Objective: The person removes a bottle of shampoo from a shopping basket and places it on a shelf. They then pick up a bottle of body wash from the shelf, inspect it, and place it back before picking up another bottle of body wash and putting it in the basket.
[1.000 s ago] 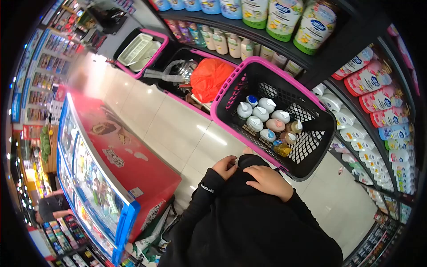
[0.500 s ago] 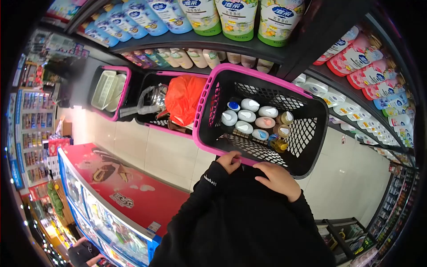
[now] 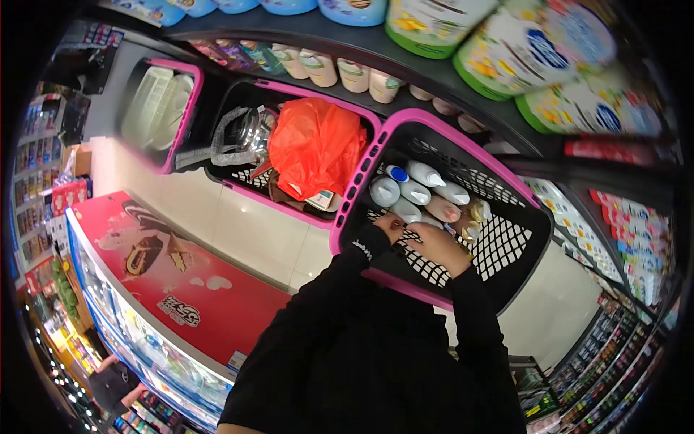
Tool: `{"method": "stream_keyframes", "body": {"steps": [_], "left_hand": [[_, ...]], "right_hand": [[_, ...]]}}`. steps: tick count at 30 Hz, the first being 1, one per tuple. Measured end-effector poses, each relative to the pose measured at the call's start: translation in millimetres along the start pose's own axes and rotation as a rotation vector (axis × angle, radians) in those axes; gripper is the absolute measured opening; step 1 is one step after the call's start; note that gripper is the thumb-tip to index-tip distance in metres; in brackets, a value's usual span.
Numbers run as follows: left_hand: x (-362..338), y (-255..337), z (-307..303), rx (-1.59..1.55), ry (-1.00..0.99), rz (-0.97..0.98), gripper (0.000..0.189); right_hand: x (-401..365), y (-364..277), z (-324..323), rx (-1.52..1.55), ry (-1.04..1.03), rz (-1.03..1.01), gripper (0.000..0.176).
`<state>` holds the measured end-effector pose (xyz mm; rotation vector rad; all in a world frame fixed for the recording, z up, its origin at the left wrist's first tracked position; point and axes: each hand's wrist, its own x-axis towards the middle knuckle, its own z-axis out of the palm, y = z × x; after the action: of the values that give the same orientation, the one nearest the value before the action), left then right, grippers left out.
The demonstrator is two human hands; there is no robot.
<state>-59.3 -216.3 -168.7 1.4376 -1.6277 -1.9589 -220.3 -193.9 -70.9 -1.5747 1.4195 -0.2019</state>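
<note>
Partly curled, left hand [image 3: 391, 227] and right hand [image 3: 438, 247] sit beside bottles [image 3: 415, 192], grip unclear.

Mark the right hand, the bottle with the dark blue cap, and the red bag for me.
Right hand [image 3: 438, 247]: head view, on the back of the hand.
Bottle with the dark blue cap [image 3: 397, 173]: head view, on its cap.
Red bag [image 3: 315, 145]: head view, on its crumpled upper side.
</note>
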Motion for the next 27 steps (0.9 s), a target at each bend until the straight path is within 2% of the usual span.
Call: {"method": "stream_keyframes", "body": {"steps": [1, 2, 3, 4, 5, 6, 7, 9, 10, 11, 13, 14, 15, 17, 18, 19, 20, 21, 22, 23, 24, 25, 27], "left_hand": [[6, -3, -1, 0.101, 0.057, 0.036, 0.023], [9, -6, 3, -0.056, 0.093, -0.113, 0.023], [16, -9, 5, -0.021, 0.125, -0.060, 0.022], [20, -14, 8, -0.025, 0.114, -0.110, 0.026], [24, -18, 12, -0.031, 0.100, -0.161, 0.029], [30, -36, 25, -0.068, 0.196, -0.090, 0.033], [31, -26, 26, -0.131, 0.247, -0.174, 0.037], [38, -44, 44, -0.093, 0.428, -0.112, 0.043], [38, -42, 43, -0.102, 0.438, -0.126, 0.043], [38, -39, 43, -0.081, 0.448, -0.169, 0.045], [40, -41, 50, -0.075, 0.508, -0.177, 0.050], [42, -44, 50, -0.144, 0.482, -0.200, 0.050], [41, -43, 49, -0.214, 0.455, -0.226, 0.050], [37, -40, 50, -0.252, 0.463, -0.253, 0.052], [38, -46, 57, -0.228, 0.564, -0.152, 0.053], [39, -52, 66, -0.199, 0.664, -0.051, 0.054], [42, -57, 75, -0.152, 0.705, -0.093, 0.054], [40, -54, 71, -0.140, 0.635, -0.143, 0.053], [37, -49, 68, -0.135, 0.597, -0.161, 0.053], [37, -44, 63, -0.130, 0.560, -0.177, 0.053], [42, -58, 80, -0.042, 0.620, -0.145, 0.054], [43, -51, 82, -0.174, 0.677, -0.134, 0.054], [39, -38, 71, -0.139, 0.581, -0.125, 0.052]], "right_hand": [[17, 10, 5, 0.016, 0.055, -0.069, 0.029], [30, 21, 9, -0.012, 0.032, -0.025, 0.029], [44, 25, 10, -0.041, 0.006, 0.019, 0.029], [58, 25, 6, -0.047, -0.111, 0.134, 0.032], [70, 39, 13, -0.084, -0.090, 0.132, 0.032], [81, 47, 15, -0.098, -0.081, 0.143, 0.034], [90, 56, 17, -0.112, -0.068, 0.153, 0.037], [108, 76, 28, -0.087, 0.042, 0.228, 0.047], [119, 85, 31, -0.108, 0.097, 0.189, 0.055], [126, 93, 34, -0.110, 0.079, 0.186, 0.055], [140, 94, 30, -0.187, 0.037, 0.344, 0.058], [146, 110, 35, -0.269, 0.008, 0.267, 0.073], [152, 120, 37, -0.278, -0.008, 0.260, 0.073], [161, 139, 45, -0.365, -0.022, 0.106, 0.076], [166, 150, 51, -0.349, -0.013, 0.106, 0.062], [170, 153, 51, -0.352, -0.029, 0.100, 0.062], [175, 156, 53, -0.322, -0.011, 0.039, 0.053], [180, 156, 56, -0.287, 0.008, -0.021, 0.044], [179, 159, 59, -0.168, 0.014, 0.076, 0.031], [177, 166, 65, -0.112, 0.075, 0.050, 0.030], [176, 181, 73, -0.050, 0.046, 0.122, 0.029], [177, 187, 76, 0.009, 0.020, 0.195, 0.029], [183, 192, 82, -0.011, 0.014, 0.173, 0.029]]}}
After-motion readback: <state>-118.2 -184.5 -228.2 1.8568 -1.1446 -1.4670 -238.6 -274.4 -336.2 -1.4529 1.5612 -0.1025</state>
